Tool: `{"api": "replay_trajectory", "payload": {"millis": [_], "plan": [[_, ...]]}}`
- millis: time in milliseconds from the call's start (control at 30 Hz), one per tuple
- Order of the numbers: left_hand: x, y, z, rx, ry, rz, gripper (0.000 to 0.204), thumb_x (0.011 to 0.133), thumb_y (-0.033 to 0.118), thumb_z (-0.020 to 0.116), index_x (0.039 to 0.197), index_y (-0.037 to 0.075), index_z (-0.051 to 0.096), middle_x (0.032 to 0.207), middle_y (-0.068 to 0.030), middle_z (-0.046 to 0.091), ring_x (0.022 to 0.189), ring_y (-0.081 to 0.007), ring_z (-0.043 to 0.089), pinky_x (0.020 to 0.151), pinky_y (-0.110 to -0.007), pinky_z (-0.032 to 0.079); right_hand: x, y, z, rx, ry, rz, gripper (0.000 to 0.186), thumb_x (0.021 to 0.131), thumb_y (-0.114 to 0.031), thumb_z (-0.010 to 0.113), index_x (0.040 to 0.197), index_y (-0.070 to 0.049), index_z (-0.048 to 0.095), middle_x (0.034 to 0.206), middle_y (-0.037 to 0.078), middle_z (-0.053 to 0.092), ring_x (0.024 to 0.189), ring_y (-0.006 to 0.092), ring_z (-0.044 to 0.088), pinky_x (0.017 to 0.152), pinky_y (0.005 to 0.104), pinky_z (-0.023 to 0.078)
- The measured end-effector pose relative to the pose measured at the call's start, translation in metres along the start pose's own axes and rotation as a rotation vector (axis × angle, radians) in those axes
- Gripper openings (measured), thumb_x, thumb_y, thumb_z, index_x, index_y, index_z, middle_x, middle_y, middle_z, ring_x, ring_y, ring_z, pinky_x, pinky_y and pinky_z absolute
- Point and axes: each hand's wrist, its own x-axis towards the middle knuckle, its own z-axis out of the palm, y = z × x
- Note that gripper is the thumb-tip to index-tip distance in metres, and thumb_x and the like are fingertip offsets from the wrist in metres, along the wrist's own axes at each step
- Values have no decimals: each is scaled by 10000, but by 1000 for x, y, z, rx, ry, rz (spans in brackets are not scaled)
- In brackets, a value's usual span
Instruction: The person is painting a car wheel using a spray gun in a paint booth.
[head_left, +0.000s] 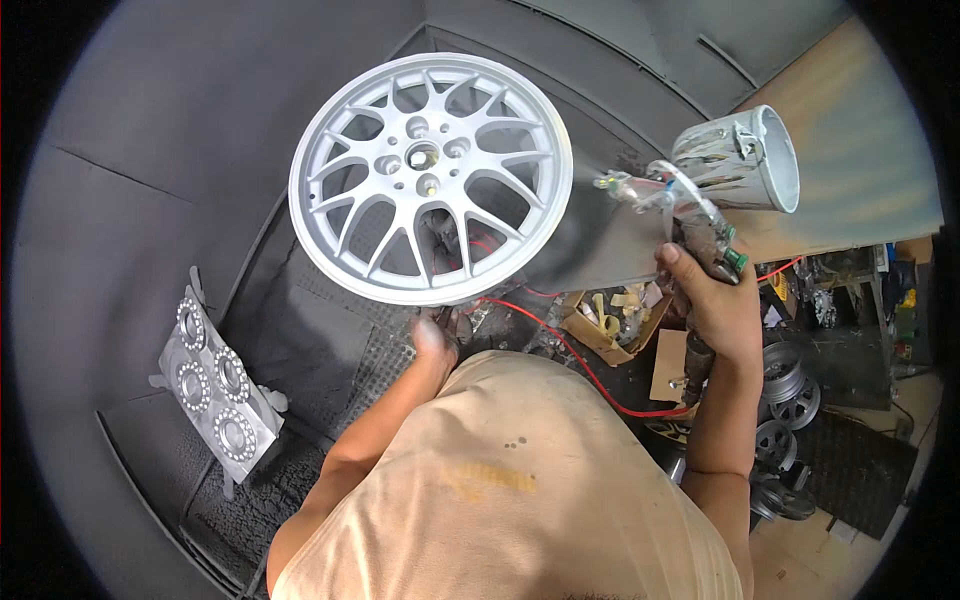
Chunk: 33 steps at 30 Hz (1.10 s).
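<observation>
A spray gun (690, 215) with a paint-streaked cup (725, 160) is in my right hand (715, 305), the fingers wrapped round its handle. Its nozzle points left at the wheel rim (430, 180), and a faint grey mist hangs between them. The white-silver, many-spoked rim stands tilted in front of me, its face toward me. Just under the rim's lower edge, my left hand (440, 335) is closed and smudged grey. What it grips is hidden behind the rim and in shadow. A red hose (585, 370) runs from the gun's lower end across to the left.
Left, a silver-painted panel (215, 385) carries several round ring-shaped parts. An open cardboard box (615, 325) of scraps stands beyond the hose. Several wheels (785, 375) are stacked at the right. Dark walls (180, 120) enclose the left, and a tan board (850, 130) leans at the right.
</observation>
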Motion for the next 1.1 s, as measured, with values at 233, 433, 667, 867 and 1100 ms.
{"api": "replay_trajectory", "payload": {"millis": [233,433,667,867,1100], "plan": [[0,32,1,149,81,17,271,1017,152,432,1234,79,577,1131,-102,642,1034,-229,622,889,-381,528,13,21,-6,-17,88,-90,224,938,-230,744,1023,-30,686,736,-13,655,548,47,519,487,216,396],[25,87,-17,397,73,-4,354,1055,308,435,1279,83,593,1259,-96,650,1167,-264,611,1016,-448,471,-7,-10,8,68,-79,21,216,929,-227,754,1015,-36,698,730,-23,665,548,28,524,482,205,394],[65,178,-20,428,-20,164,413,1032,342,506,1315,51,576,1254,-106,655,1116,-277,658,972,-447,528,-15,-3,21,94,-5,32,205,923,-206,760,981,-19,698,740,-11,662,605,43,555,526,223,421],[82,182,-29,146,14,262,465,1044,393,442,1338,52,560,1258,-117,653,1134,-284,650,985,-456,530,-4,11,9,-98,63,-37,182,937,-179,728,925,-10,660,713,-17,620,594,56,523,526,244,426],[-11,52,-7,128,-4,-144,644,1027,563,349,1417,66,473,1387,-129,506,1197,-322,551,1009,-458,461,-15,0,20,-16,8,-23,188,932,-204,737,941,-26,676,696,-26,626,533,31,505,458,215,382]]}}
